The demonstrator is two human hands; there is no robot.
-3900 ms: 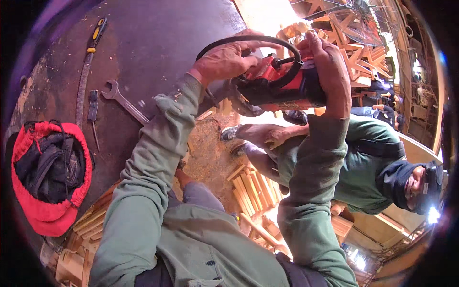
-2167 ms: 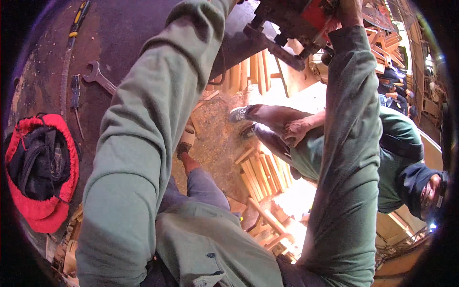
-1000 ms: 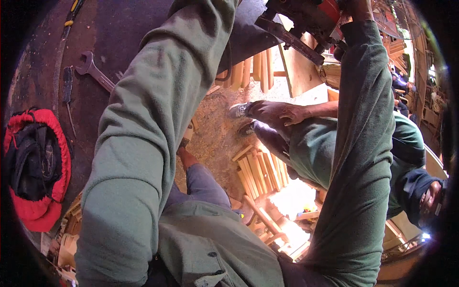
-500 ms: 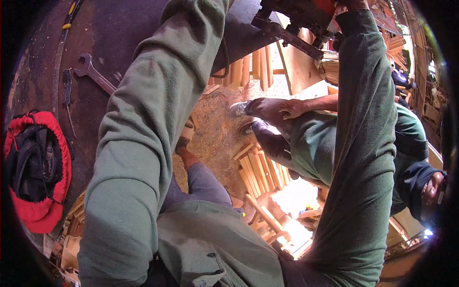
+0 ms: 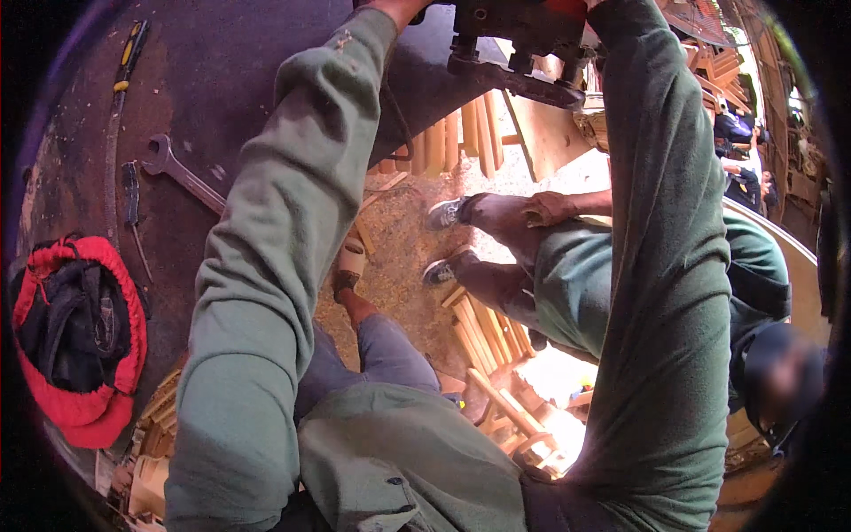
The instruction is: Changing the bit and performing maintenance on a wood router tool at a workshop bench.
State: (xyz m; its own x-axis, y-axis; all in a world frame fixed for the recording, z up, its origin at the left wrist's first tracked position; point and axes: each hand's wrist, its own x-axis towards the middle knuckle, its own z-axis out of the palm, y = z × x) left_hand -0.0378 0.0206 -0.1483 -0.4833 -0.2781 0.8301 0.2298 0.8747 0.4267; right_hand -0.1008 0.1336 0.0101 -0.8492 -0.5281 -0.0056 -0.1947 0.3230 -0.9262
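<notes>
Both of my arms, in green sleeves, stretch up to the top edge. A bit of my left hand [image 5: 401,9] shows there beside a dark metal machine [image 5: 519,40] with a red part at its top. The fingers lie beyond the frame or out of sight. My right hand is cut off by the top edge at the machine's right side, and only its sleeve cuff [image 5: 616,16] shows well. On the dark tabletop [image 5: 230,62] left of my left arm lie a large open-end wrench [image 5: 182,174], a small screwdriver-like tool [image 5: 132,199] and a long tool with a yellow-and-black handle [image 5: 131,58].
A red cap [image 5: 80,403] holding dark cloth lies at the left. Past my right arm sits another person [image 5: 576,275], one hand on a knee. Bundled wooden pieces [image 5: 487,328] and a wooden board [image 5: 545,137] stand around the floor [image 5: 399,239].
The machine and both my arms appear shifted a little left and up in view. The tools and the cap appear lower and farther right, as the view itself has moved.
</notes>
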